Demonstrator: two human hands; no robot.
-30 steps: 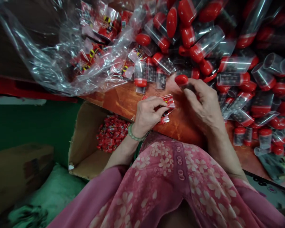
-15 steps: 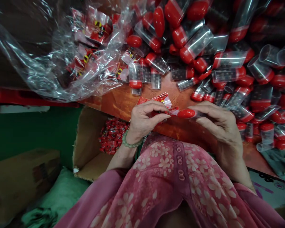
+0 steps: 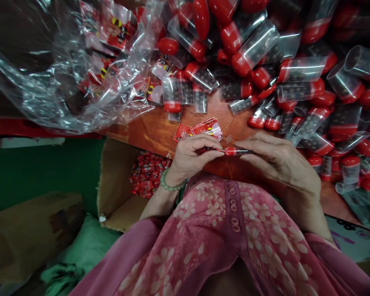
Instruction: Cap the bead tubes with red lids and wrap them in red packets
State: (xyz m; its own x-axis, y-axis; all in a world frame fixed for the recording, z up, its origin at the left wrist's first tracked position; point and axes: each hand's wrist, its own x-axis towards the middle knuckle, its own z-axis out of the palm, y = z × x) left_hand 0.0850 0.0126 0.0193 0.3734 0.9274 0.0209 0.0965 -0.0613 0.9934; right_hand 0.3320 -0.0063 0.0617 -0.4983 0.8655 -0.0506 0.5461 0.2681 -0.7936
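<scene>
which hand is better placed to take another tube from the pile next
Right, probably: the right hand holds a tube but sits nearer the pile. The left hand is farther off, by the red packets.

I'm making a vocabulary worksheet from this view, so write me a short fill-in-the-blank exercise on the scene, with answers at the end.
1. The green bracelet is on the ____ wrist.
2. The right hand holds a small tube whose cap is ____.
3. Many small red pieces lie in an open box made of ____.
4. The pale pattern on the pink top shows ____.

Missing words: left; red; cardboard; flowers.
</scene>
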